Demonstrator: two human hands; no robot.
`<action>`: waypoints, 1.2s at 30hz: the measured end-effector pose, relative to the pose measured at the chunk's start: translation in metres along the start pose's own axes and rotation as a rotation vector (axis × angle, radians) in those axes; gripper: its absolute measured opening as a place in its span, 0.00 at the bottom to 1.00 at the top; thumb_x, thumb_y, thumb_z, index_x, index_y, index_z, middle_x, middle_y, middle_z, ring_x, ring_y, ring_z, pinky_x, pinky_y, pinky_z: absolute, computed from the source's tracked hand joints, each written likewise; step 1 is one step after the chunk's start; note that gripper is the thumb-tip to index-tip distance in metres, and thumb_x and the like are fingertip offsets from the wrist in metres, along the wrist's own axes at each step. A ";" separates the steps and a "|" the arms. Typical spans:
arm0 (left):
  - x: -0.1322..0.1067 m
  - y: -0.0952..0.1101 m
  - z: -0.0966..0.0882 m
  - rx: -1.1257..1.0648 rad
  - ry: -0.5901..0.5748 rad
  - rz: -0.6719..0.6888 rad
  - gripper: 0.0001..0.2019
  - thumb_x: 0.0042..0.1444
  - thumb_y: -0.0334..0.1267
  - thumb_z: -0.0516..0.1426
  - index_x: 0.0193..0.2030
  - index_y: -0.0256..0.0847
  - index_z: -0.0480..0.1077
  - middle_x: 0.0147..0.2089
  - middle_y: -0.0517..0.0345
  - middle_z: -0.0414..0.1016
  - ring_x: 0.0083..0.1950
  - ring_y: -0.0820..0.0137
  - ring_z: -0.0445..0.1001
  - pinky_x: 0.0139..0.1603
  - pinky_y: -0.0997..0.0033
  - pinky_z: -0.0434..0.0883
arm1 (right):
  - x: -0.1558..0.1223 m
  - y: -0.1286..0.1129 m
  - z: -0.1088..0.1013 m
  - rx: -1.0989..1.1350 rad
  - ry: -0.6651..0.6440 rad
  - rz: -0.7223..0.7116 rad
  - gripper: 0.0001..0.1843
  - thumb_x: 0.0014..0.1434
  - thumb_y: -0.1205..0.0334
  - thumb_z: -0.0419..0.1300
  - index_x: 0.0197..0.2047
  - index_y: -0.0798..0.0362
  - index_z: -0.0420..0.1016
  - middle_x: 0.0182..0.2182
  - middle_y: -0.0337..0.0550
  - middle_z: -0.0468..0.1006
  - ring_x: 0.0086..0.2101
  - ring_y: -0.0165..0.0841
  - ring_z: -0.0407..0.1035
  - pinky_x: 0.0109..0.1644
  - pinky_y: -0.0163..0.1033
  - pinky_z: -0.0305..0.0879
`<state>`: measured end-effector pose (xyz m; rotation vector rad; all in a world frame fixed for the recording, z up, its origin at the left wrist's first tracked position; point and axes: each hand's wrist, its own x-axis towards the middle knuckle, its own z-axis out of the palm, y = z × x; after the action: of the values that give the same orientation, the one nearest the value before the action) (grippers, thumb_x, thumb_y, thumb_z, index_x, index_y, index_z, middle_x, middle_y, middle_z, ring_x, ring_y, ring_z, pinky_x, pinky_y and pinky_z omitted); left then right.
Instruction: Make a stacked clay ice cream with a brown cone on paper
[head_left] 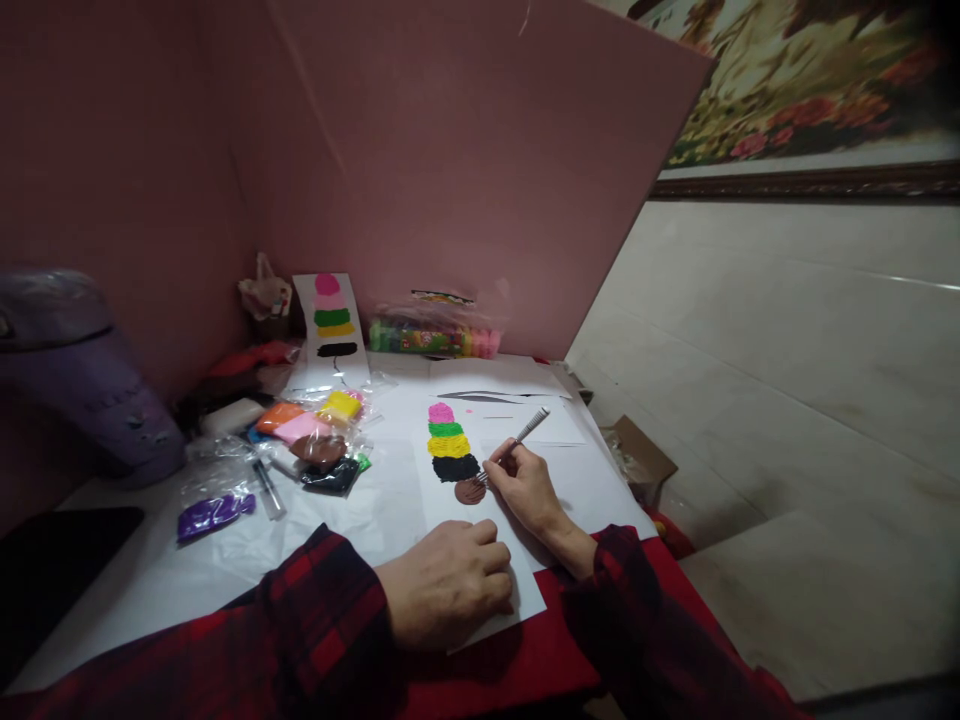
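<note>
My right hand (529, 490) pinches a small metal fork (534, 424) with a ridged handle. Its tines touch a round brown clay patch (469, 492) on a white sheet of paper (525, 588). Above the brown patch, that sheet carries a column of textured clay: black (455, 468), yellow (448, 446), green (446, 429) and pink (441, 412). Resting on the lower part of the sheet is my left hand (454, 580), its fingers curled in and no object visible in them.
A colored model picture (334, 318) leans at the back, beside a pack of colorful clay sticks (435, 340). Bagged clay pieces (304, 425), a purple clay bag (216, 517) and a clear tube (268, 490) lie left. A purple bottle (97, 400) stands far left; a cardboard box (637, 455) sits right.
</note>
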<state>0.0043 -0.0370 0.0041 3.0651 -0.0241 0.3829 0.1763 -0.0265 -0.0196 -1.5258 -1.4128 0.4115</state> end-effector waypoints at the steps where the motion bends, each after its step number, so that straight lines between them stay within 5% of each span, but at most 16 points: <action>1: 0.000 0.000 0.000 -0.001 0.000 0.000 0.06 0.62 0.37 0.52 0.35 0.41 0.67 0.36 0.56 0.71 0.37 0.65 0.63 0.32 0.63 0.59 | 0.000 0.000 0.000 -0.004 -0.003 0.000 0.06 0.53 0.61 0.58 0.27 0.52 0.66 0.20 0.34 0.68 0.22 0.29 0.62 0.26 0.34 0.59; 36: -0.001 0.000 0.002 0.006 0.014 0.009 0.08 0.63 0.38 0.51 0.34 0.40 0.67 0.35 0.56 0.71 0.37 0.65 0.63 0.32 0.62 0.59 | 0.001 0.000 -0.005 -0.029 0.019 -0.003 0.08 0.55 0.60 0.57 0.27 0.53 0.66 0.21 0.37 0.70 0.23 0.30 0.64 0.28 0.35 0.59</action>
<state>0.0042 -0.0366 0.0023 3.0692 -0.0366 0.4055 0.1803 -0.0275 -0.0174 -1.5469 -1.4114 0.3760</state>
